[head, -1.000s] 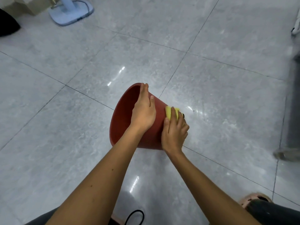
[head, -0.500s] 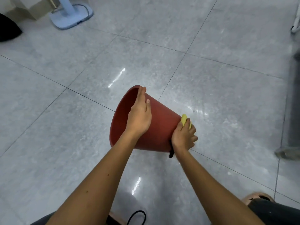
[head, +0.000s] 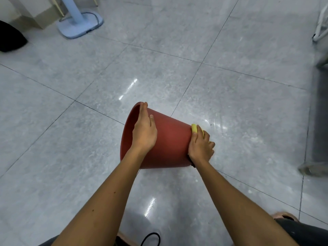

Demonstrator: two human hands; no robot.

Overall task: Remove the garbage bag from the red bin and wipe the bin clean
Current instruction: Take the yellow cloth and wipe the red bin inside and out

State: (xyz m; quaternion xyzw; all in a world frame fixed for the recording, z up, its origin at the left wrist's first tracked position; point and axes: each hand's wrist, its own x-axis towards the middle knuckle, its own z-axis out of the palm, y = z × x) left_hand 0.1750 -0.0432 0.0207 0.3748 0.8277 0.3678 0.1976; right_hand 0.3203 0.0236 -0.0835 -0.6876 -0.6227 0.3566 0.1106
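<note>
Fingers point(head: 206, 139) of right hand point(head: 201, 148) clamped on yellow sponge point(head: 194, 128) against red bin point(head: 170, 144) (left hand point(head: 144, 134) flat on it, fingers straight).

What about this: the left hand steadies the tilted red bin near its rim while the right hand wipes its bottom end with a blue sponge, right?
The colour is wrong: the sponge is yellow, not blue. The head view shows the left hand steadying the tilted red bin near its rim while the right hand wipes its bottom end with it.
</note>
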